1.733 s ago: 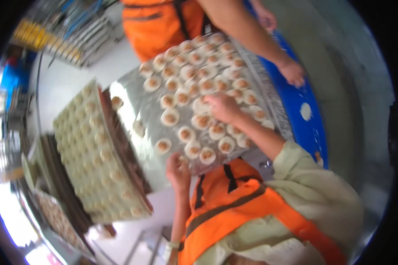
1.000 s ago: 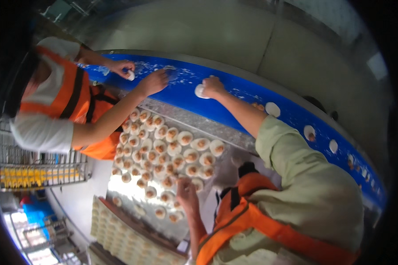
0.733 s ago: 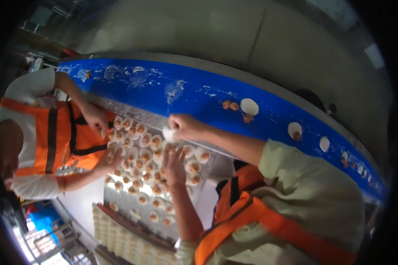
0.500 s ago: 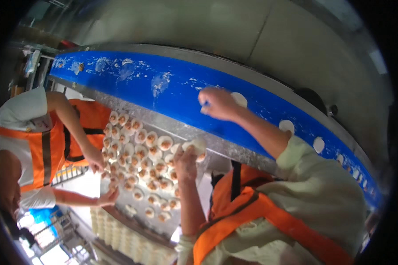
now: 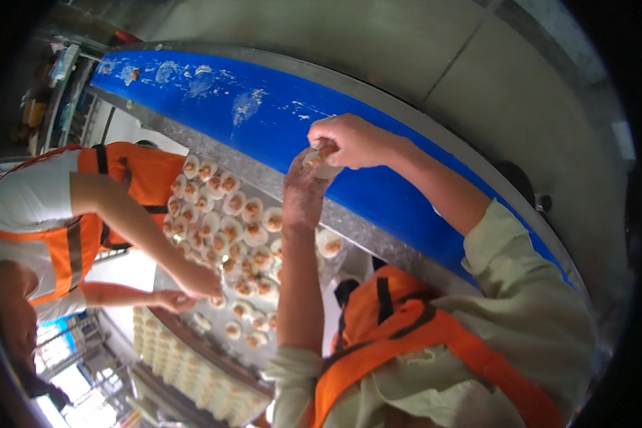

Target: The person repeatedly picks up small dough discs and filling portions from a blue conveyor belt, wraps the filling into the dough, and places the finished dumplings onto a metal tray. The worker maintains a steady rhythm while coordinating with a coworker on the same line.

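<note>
Above the near edge of the blue conveyor belt (image 5: 278, 128), my two hands meet at a thin white dough round with brown filling (image 5: 324, 157). My left hand (image 5: 307, 189) cups the dough round from below, its fingers curled up around it. From the right, my right hand (image 5: 353, 143) pinches at the top of the dough and filling. The fingers partly hide how far the dough is folded. Below my left hand lies a metal tray (image 5: 217, 335) with several dough rounds topped with filling (image 5: 253, 207). One more filled round (image 5: 328, 244) sits at the tray's right end.
At the left, a co-worker in an orange apron (image 5: 64, 250) reaches over the tray; one hand (image 5: 203, 280) is at the filled rounds, the other hand (image 5: 175, 301) beside it. Rows of pale shaped dough pieces (image 5: 185, 357) stand below. Flour and dough smears (image 5: 246, 107) mark the belt.
My right hand has come back from over the belt to my left hand. My left hand has risen from the tray to the belt's edge. The co-worker's upper hand has moved right.
</note>
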Tool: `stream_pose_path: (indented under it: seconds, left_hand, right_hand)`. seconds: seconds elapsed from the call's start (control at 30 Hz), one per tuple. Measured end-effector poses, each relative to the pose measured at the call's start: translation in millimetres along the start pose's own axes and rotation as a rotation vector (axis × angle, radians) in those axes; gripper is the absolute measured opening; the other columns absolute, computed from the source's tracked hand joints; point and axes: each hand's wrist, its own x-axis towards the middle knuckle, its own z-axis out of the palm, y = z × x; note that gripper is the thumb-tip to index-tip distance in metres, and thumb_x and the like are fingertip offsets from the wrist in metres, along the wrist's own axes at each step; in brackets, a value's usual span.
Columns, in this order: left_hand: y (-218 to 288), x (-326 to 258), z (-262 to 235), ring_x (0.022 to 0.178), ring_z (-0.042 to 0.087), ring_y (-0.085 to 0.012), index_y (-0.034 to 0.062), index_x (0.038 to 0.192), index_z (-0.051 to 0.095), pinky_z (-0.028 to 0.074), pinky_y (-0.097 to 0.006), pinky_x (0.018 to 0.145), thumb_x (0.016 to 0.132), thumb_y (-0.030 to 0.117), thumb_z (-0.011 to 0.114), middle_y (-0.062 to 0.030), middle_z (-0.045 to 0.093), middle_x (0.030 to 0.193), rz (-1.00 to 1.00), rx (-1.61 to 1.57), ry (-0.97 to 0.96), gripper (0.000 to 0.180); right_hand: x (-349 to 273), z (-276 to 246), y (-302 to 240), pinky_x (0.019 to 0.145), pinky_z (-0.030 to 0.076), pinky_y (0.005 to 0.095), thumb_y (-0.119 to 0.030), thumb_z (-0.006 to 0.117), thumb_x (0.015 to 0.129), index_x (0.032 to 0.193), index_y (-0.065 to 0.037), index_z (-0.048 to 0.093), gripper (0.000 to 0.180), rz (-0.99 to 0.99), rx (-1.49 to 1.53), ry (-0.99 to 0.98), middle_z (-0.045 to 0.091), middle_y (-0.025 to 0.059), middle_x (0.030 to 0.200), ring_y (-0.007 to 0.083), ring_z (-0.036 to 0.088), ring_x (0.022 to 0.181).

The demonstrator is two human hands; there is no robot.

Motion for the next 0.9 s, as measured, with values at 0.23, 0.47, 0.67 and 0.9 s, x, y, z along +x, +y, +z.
stream_pose_path:
  seconds: [0.23,0.47,0.67,0.9]
  left_hand:
    - [-15.7,19.7,-27.3,0.099,0.047,-0.0256,-0.0009,0.111,0.038,0.039,-0.038,0.084,0.074,0.009,0.056,-0.0130,0.046,0.105,0.037,-0.014,0.061,0.043]
    - [-20.2,47.5,-65.4,0.102,0.043,-0.0286,0.0010,0.108,0.041,0.036,-0.041,0.087,0.068,0.005,0.053,-0.0151,0.046,0.105,0.135,-0.316,0.028,0.042]
    - [-23.6,51.8,-80.6,0.099,0.047,-0.0263,-0.0026,0.105,0.044,0.040,-0.038,0.083,0.072,0.011,0.052,-0.0150,0.049,0.105,0.213,-0.349,-0.031,0.036]
    - [-24.3,31.2,-100.0,0.100,0.045,-0.0262,0.0036,0.107,0.045,0.035,-0.038,0.085,0.066,0.010,0.052,-0.0133,0.049,0.103,0.355,-0.393,0.080,0.042]
  right_hand:
    - [24.4,-11.2,62.0,0.072,0.044,0.0316,-0.009,0.065,0.061,0.097,0.000,0.052,0.039,-0.149,0.225,0.142,0.057,0.0092,0.092,0.0174,0.053,0.086]
    - [54.6,31.7,97.5,0.074,0.045,0.0299,-0.006,0.064,0.061,0.104,0.001,0.051,0.045,-0.203,0.232,-0.078,0.058,0.0104,0.093,0.0187,0.056,0.083]
    - [74.2,50.7,112.4,0.071,0.043,0.0276,-0.004,0.060,0.064,0.088,0.000,0.057,0.025,-0.217,0.218,-0.153,0.058,0.0077,0.084,0.0144,0.054,0.078]
    - [134.8,53.6,142.1,0.067,0.044,0.0354,-0.014,0.064,0.063,0.083,-0.009,0.060,0.021,-0.444,-0.353,0.365,0.056,0.0072,0.084,0.0233,0.052,0.085]
